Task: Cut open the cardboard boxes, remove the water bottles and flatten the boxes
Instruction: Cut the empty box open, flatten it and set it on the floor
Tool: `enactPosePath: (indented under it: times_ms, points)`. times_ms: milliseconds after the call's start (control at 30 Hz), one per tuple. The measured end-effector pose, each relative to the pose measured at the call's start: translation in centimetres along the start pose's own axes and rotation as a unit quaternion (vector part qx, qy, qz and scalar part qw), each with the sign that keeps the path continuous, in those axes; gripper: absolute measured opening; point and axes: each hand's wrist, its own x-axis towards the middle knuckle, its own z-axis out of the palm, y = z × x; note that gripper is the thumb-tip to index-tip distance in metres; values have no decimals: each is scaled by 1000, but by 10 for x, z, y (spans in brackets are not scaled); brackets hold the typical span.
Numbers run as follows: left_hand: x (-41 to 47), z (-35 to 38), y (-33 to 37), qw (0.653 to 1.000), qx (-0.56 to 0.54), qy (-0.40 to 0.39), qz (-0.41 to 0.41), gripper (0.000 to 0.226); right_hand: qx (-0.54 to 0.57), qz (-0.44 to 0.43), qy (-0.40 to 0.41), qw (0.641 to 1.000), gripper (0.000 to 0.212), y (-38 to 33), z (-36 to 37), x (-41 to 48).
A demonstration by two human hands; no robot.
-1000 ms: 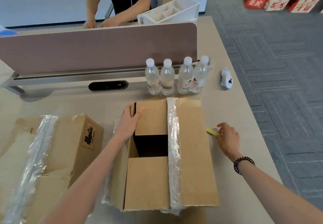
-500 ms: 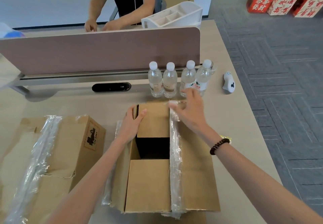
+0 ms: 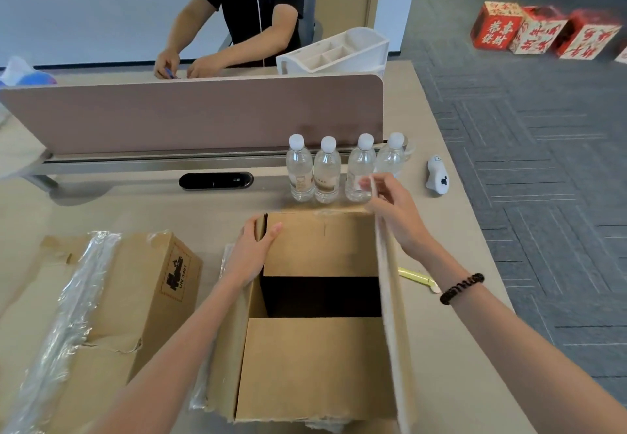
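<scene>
Box (image 3: 315, 366) on surface (image 3: 135, 203): left hand (image 3: 252, 254) grips left flap (image 3: 227, 366); right hand (image 3: 393, 210) pinches upright right flap (image 3: 386, 298). Four bottles (image 3: 327, 172) stand just behind.

— Where is a hand finding room at the box (image 3: 310, 369)?
— From above: the dark gap between its two inner flaps is lying open. The right flap (image 3: 386, 298) is standing upright, walling off that side, and the left hand (image 3: 252, 254) is gripping the left wall.
— And around it?
— Four bottles (image 3: 327, 172) are standing just behind; a second box (image 3: 135, 298) is crowding the left.
</scene>
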Motion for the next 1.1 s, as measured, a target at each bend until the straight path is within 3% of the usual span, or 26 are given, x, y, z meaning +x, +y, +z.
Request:
enactPosePath:
  times_ms: [233,400,467,533,600,700,767,867,967,1100]
  points:
    - [5,2,-6,1000,12,2,-12,95,99,29,19,994,53,16,-73,-17]
    - [1,2,-5,999,37,7,3,92,127,162,1,979,37,55,-110,-32]
    - [0,4,-3,997,69,23,6,88,56,183,25,981,39,70,-115,-36]
    - [0,6,0,994,100,37,10,82,-111,160,55,979,56,85,-116,-38]
    - [-2,6,2,991,126,46,20,81,-286,94,72,951,62,97,-108,-40]
    - [-4,5,4,987,149,63,13,88,-445,-46,97,889,42,96,-79,-41]
    - [-7,5,9,984,160,73,-4,92,-438,-66,100,891,26,84,-58,-43]
    - [-10,5,12,987,143,69,-30,91,-388,22,48,920,40,74,-28,-42]
    - [-6,5,7,991,112,57,-38,94,-368,39,35,928,40,76,-6,-41]
    - [-14,7,22,992,91,74,-46,71,-332,63,61,939,41,73,5,-43]
